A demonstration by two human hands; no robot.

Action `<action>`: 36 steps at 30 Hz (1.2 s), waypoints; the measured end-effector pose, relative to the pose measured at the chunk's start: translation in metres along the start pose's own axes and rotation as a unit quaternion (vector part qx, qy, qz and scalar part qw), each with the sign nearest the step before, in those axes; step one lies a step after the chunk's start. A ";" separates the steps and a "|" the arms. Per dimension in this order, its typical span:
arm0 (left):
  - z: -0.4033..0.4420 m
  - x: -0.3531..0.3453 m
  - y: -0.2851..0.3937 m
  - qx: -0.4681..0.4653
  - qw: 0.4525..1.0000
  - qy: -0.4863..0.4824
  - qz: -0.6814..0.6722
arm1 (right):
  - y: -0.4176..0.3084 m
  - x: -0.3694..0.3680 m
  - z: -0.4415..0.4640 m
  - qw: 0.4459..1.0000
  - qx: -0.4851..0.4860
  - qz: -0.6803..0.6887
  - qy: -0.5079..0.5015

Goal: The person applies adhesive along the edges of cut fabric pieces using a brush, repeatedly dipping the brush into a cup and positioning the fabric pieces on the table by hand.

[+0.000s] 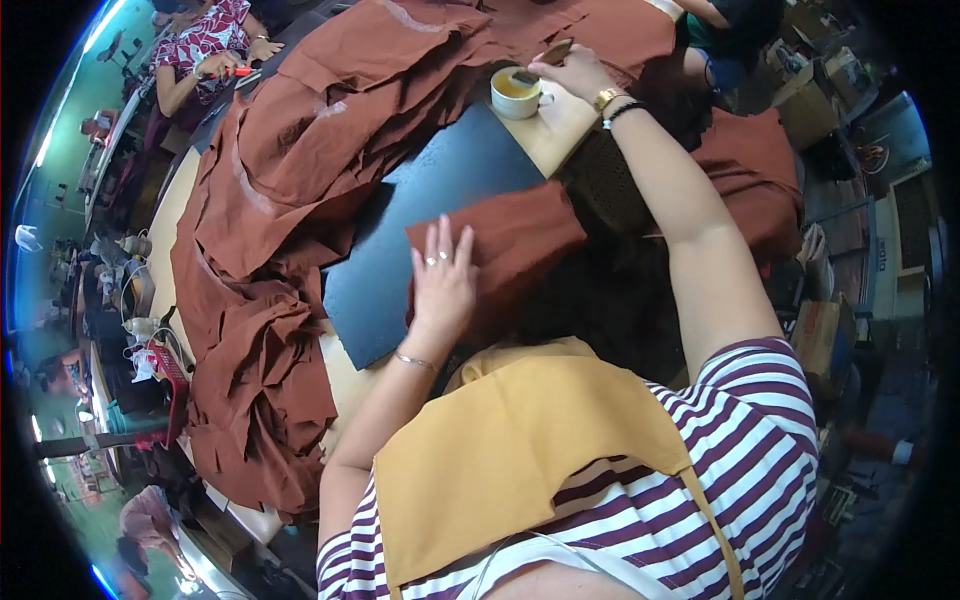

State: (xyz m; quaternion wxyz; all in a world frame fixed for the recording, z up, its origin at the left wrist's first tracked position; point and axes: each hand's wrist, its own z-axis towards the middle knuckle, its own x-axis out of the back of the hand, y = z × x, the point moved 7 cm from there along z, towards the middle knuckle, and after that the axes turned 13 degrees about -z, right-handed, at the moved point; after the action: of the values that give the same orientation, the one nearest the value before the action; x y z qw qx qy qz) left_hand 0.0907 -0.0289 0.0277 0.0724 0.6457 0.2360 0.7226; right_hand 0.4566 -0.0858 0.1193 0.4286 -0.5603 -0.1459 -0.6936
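My left hand lies with fingers spread on a reddish-brown piece of soft material, leather or cloth. That piece rests partly on a smooth dark board and hangs over its near edge. My right hand reaches forward, closed around a brush. The brush's lower end dips at the rim of a white cup holding something yellowish. The cup stands on a pale surface just beyond the board's right corner.
Large crumpled reddish-brown pieces cover the table left of and behind the board. More of the same material hangs at the right. Across the table, another person's hand holds a red-handled tool. Cardboard boxes stand at the far right.
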 end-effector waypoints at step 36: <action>0.016 0.011 -0.050 -0.047 0.998 0.000 -0.035 | -0.050 0.085 -0.184 0.824 -0.171 0.537 0.060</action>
State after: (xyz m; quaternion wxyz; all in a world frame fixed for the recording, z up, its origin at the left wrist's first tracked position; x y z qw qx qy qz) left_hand 0.0949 0.0238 0.0167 0.1277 0.6330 0.2242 0.7299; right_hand 0.2979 -0.2187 0.1493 0.6390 -0.5712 0.3251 -0.3996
